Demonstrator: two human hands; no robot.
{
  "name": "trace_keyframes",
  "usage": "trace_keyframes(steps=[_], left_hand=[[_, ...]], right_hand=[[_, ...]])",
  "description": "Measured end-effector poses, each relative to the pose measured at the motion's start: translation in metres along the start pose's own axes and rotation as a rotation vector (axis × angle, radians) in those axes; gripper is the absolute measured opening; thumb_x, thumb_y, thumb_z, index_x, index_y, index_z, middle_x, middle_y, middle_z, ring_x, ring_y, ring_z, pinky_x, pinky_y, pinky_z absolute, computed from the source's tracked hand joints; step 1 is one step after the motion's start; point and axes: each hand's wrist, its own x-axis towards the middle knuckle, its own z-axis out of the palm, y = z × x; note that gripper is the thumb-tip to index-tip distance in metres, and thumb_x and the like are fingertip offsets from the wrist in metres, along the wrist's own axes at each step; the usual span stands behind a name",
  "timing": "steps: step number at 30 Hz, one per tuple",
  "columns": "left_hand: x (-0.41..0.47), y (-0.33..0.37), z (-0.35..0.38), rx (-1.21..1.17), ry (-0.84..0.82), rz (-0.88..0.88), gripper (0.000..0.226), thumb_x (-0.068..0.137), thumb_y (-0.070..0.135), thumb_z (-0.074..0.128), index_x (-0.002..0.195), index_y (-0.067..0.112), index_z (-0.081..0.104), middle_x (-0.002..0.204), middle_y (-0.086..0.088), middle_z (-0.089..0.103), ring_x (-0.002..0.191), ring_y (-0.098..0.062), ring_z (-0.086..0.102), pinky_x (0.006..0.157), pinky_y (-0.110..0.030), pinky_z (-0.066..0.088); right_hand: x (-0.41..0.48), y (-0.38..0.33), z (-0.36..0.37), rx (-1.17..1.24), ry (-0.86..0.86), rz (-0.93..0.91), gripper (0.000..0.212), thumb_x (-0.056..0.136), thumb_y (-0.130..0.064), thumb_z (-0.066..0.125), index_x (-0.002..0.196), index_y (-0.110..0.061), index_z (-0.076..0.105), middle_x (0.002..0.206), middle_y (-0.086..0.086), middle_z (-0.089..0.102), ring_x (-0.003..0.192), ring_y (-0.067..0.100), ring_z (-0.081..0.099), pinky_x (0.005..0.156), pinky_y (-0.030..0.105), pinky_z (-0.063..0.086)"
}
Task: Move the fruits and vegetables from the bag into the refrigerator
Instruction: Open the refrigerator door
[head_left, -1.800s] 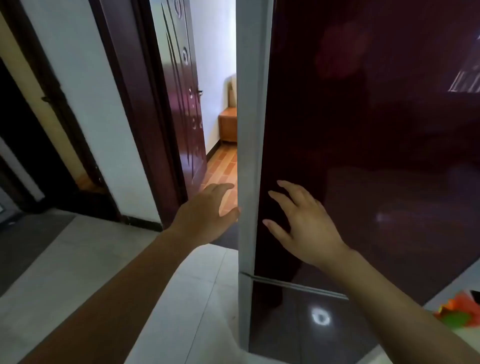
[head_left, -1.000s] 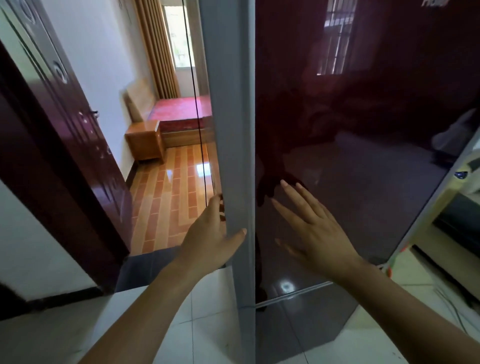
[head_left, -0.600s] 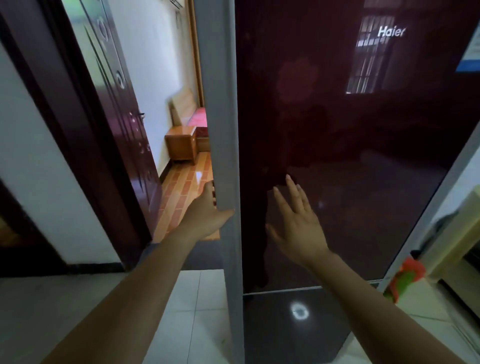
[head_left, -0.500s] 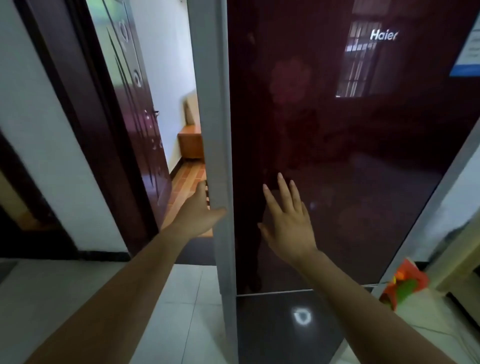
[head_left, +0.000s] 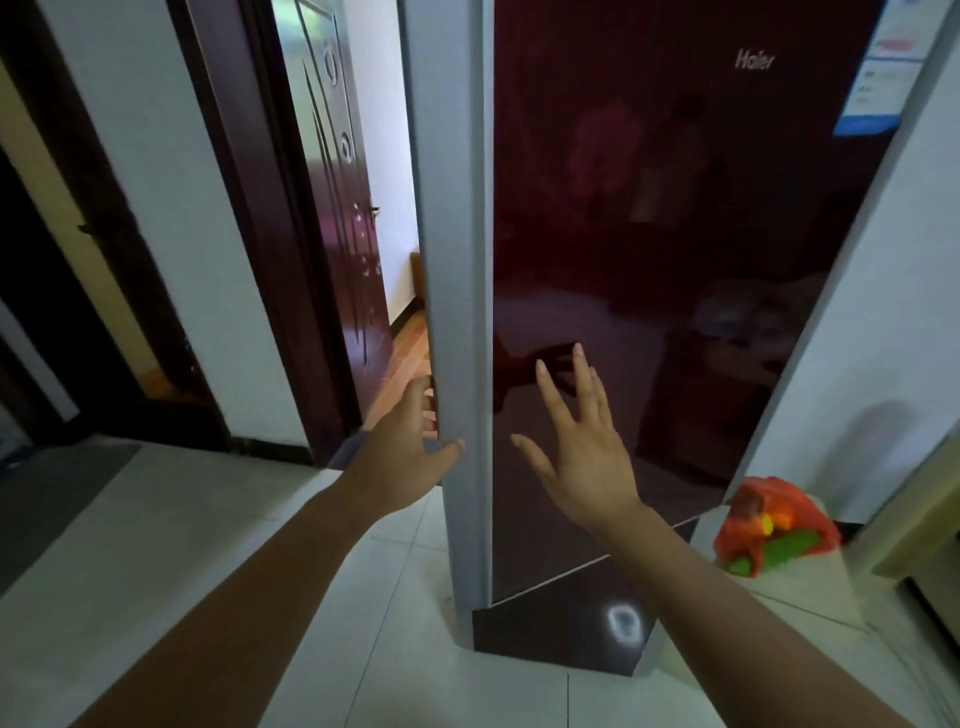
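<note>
The refrigerator (head_left: 675, 249) has a glossy dark red front and a grey left edge. My left hand (head_left: 408, 452) grips that grey edge at waist height, with the fingers hidden behind it and the thumb on its face. My right hand (head_left: 582, 447) is spread flat with straight fingers at the red door front, just right of the edge. An orange-red plastic bag (head_left: 774, 525) lies on the floor to the right of the refrigerator, with green vegetables showing at its mouth.
A dark wooden door (head_left: 337, 218) stands open to the left, leading to a room with an orange floor. A white wall (head_left: 893, 312) stands behind the bag. Pale floor tiles (head_left: 208, 545) stretch below my arms.
My left hand closed round the grey edge and stays there. My right hand came to the door front with its fingers spread. The view swung right, bringing the bag fully into sight.
</note>
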Motion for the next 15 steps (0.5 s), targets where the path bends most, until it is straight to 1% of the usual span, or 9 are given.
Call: trace_keyframes(steps=[2, 3, 5, 6, 7, 9, 11, 13, 15], left_hand=[[-0.025, 0.011, 0.007, -0.013, -0.024, 0.03, 0.065, 0.084, 0.015, 0.066, 0.137, 0.023, 0.03, 0.123, 0.004, 0.058, 0.111, -0.015, 0.058, 0.092, -0.035, 0.052], [-0.037, 0.017, 0.01, -0.025, -0.041, 0.045, 0.066, 0.084, 0.015, 0.066, 0.137, 0.025, 0.029, 0.121, 0.007, 0.058, 0.108, -0.012, 0.058, 0.09, -0.03, 0.052], [-0.06, 0.03, 0.018, -0.045, -0.08, 0.073, 0.067, 0.084, 0.016, 0.066, 0.138, 0.028, 0.028, 0.117, 0.016, 0.054, 0.102, 0.001, 0.055, 0.079, -0.012, 0.048], [-0.072, 0.037, 0.023, -0.04, -0.09, 0.086, 0.067, 0.084, 0.017, 0.066, 0.137, 0.029, 0.028, 0.116, 0.019, 0.052, 0.101, 0.004, 0.053, 0.076, -0.008, 0.046], [-0.083, 0.043, 0.029, -0.031, -0.09, 0.099, 0.067, 0.084, 0.02, 0.066, 0.138, 0.028, 0.028, 0.119, 0.018, 0.051, 0.103, 0.003, 0.052, 0.078, -0.01, 0.046], [-0.103, 0.053, 0.043, -0.015, -0.086, 0.105, 0.073, 0.083, 0.028, 0.067, 0.141, 0.029, 0.023, 0.128, 0.011, 0.049, 0.113, -0.003, 0.051, 0.089, -0.026, 0.05], [-0.12, 0.063, 0.055, 0.013, -0.099, 0.094, 0.076, 0.083, 0.034, 0.066, 0.143, 0.033, 0.019, 0.132, 0.01, 0.045, 0.117, -0.005, 0.048, 0.093, -0.037, 0.05], [-0.136, 0.078, 0.066, -0.001, -0.138, 0.095, 0.075, 0.084, 0.033, 0.064, 0.143, 0.034, 0.018, 0.13, 0.011, 0.041, 0.118, -0.004, 0.045, 0.095, -0.036, 0.049], [-0.149, 0.094, 0.075, 0.001, -0.155, 0.134, 0.068, 0.085, 0.03, 0.063, 0.142, 0.031, 0.024, 0.133, 0.01, 0.04, 0.117, -0.001, 0.044, 0.095, -0.033, 0.047]], right_hand=[[-0.021, -0.005, -0.017, -0.012, -0.032, 0.029, 0.081, 0.087, -0.061, 0.043, 0.145, -0.04, -0.009, 0.153, -0.008, -0.027, 0.145, 0.022, -0.001, 0.094, 0.043, 0.05], [-0.031, -0.007, -0.025, -0.008, -0.05, 0.038, 0.083, 0.087, -0.061, 0.044, 0.146, -0.038, -0.01, 0.153, -0.007, -0.027, 0.145, 0.022, 0.002, 0.091, 0.04, 0.051], [-0.054, -0.012, -0.04, 0.023, -0.091, 0.04, 0.087, 0.086, -0.059, 0.046, 0.144, -0.036, -0.014, 0.153, -0.006, -0.028, 0.145, 0.022, 0.007, 0.089, 0.035, 0.052], [-0.066, -0.014, -0.046, 0.047, -0.11, 0.039, 0.089, 0.085, -0.06, 0.047, 0.143, -0.035, -0.017, 0.153, -0.006, -0.028, 0.144, 0.022, 0.012, 0.087, 0.031, 0.052], [-0.078, -0.016, -0.052, 0.073, -0.119, 0.04, 0.091, 0.084, -0.061, 0.046, 0.142, -0.034, -0.019, 0.153, -0.005, -0.027, 0.142, 0.022, 0.02, 0.081, 0.026, 0.051], [-0.099, -0.018, -0.067, 0.109, -0.133, 0.07, 0.096, 0.079, -0.067, 0.041, 0.145, -0.028, -0.018, 0.154, -0.003, -0.025, 0.132, 0.023, 0.04, 0.071, 0.019, 0.045], [-0.118, -0.018, -0.084, 0.144, -0.157, 0.13, 0.1, 0.075, -0.069, 0.039, 0.147, -0.023, -0.014, 0.155, -0.001, -0.021, 0.126, 0.022, 0.046, 0.077, 0.017, 0.04], [-0.134, -0.015, -0.104, 0.166, -0.16, 0.165, 0.098, 0.08, -0.063, 0.045, 0.147, -0.019, -0.011, 0.157, 0.001, -0.017, 0.126, 0.02, 0.046, 0.085, 0.019, 0.037], [-0.15, -0.008, -0.124, 0.149, -0.158, 0.173, 0.095, 0.084, -0.058, 0.049, 0.147, -0.019, -0.011, 0.157, 0.0, -0.013, 0.13, 0.017, 0.041, 0.094, 0.023, 0.037]])
